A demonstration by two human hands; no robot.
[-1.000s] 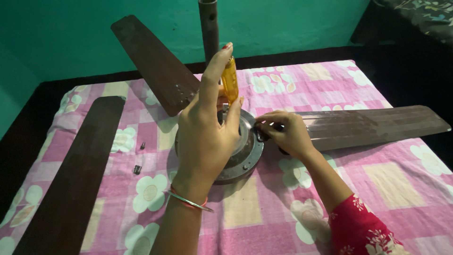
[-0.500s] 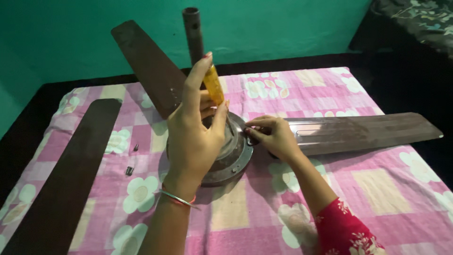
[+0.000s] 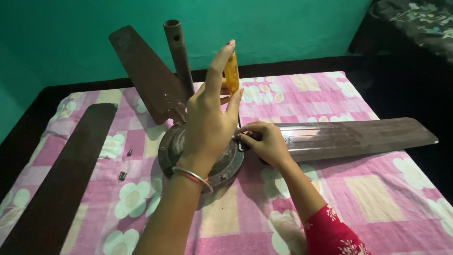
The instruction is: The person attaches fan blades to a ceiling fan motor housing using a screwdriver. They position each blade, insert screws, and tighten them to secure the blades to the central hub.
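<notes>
Little has been shifted since the earlier frames: the yellow-handled screwdriver (image 3: 231,73) is still held upright over the fan hub, and the right hand has stayed at the blade root; only the tilt of the screwdriver has been straightened slightly.

At the far left, a loose dark fan blade (image 3: 61,179) is laid along the edge of the pink checked bedsheet (image 3: 377,193) with white flowers. Just beside it, two small screws (image 3: 125,165) are seen lying on the sheet, apart from the motor.

Behind the hub, a second brown blade (image 3: 144,71) is raised at a slant, and the downrod (image 3: 178,52) is seen standing up from the round grey motor housing (image 3: 222,167), which rests on the sheet.

The left hand (image 3: 207,125) is placed over the housing, a thin bangle at the wrist. The screwdriver handle is pinched near its top between the extended fingers and the thumb, the grip being narrow and closed around the handle. The shaft runs down towards the hub edge; its tip is hidden.

To the right, the right hand (image 3: 265,141) is pressed against the joint where the third blade (image 3: 358,137) meets the housing. Its fingers are curled in tightly; whether a small part is held cannot be told. A red patterned sleeve (image 3: 332,233) is visible at the lower edge.
</notes>
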